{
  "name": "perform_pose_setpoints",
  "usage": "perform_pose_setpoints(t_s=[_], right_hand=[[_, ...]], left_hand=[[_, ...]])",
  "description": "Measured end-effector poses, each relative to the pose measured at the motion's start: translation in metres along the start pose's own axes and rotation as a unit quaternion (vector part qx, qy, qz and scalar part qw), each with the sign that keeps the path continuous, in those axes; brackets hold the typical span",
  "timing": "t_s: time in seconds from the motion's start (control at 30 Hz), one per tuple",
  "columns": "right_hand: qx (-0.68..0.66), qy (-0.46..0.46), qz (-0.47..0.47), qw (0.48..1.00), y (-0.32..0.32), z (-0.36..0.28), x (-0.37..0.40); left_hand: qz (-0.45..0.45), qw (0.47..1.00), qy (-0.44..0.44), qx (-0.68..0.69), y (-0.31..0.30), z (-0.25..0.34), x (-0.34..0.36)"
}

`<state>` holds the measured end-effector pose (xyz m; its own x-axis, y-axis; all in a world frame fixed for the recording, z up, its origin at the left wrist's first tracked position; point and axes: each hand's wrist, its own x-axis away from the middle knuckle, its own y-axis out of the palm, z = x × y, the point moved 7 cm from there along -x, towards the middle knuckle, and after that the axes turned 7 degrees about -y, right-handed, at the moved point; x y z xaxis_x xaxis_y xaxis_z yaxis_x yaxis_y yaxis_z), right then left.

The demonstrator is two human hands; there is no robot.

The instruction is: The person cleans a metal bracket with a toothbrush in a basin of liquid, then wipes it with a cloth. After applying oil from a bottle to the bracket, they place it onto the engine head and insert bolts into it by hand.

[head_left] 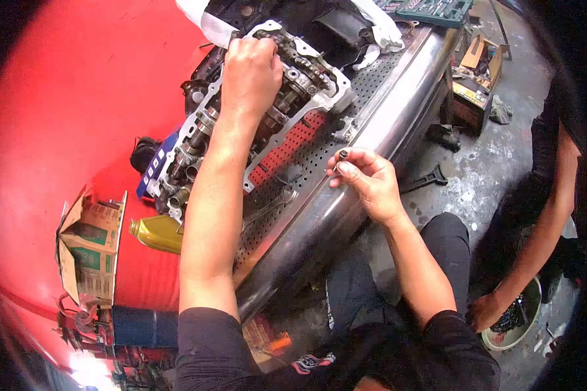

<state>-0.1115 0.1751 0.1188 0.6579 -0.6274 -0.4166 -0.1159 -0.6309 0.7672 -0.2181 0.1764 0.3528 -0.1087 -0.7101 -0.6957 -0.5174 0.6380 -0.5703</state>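
An engine cylinder head (pixel 275 124) with its camshafts and valve gear exposed lies at an angle on the perforated metal bench. My left hand (pixel 251 72) reaches over its far end, fingers curled down into the valve gear beside the timing chain. Whatever those fingers grip is hidden behind the back of the hand. Above the bench's front edge, my right hand (pixel 370 182) pinches a small dark bolt (pixel 344 155) between thumb and fingers. A small metal part (pixel 346 130) rests on the bench just beyond the right hand.
Left of the engine stand a yellow oil bottle (pixel 156 234) and an open cardboard box (pixel 91 254). A green socket set (pixel 430 10) sits at the bench's far end. At right, another person's arm (pixel 541 241) reaches into a bucket (pixel 535 313). A battery carton (pixel 473 91) is on the floor.
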Motion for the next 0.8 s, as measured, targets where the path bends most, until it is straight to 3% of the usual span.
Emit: perform_pose_setpoints(t_s=[0.17,0.53,0.67,0.7,0.73,0.8], right_hand=[[-0.003,0.012,0.016,1.0,-0.001,-0.001,-0.01],[-0.066,0.003,-0.081,0.995,0.043,-0.027,-0.079],[-0.139,0.048,-0.05,0.988,0.023,-0.011,-0.072],[-0.138,0.055,-0.043,0.988,0.021,-0.008,-0.07],[-0.136,0.06,-0.043,0.988,0.021,-0.006,-0.072],[-0.146,0.067,-0.041,0.986,0.023,-0.005,-0.074]], left_hand=[[0.015,0.995,-0.099,0.014,-0.002,-0.009,-0.003],[0.023,0.998,-0.026,0.058,-0.009,-0.006,0.004],[0.084,0.994,-0.01,0.075,-0.032,-0.004,0.0],[0.081,0.989,-0.033,0.115,-0.038,-0.003,0.002],[0.016,0.959,-0.129,0.25,-0.036,-0.007,0.008],[-0.086,0.856,-0.271,0.433,-0.034,0.006,0.033]])
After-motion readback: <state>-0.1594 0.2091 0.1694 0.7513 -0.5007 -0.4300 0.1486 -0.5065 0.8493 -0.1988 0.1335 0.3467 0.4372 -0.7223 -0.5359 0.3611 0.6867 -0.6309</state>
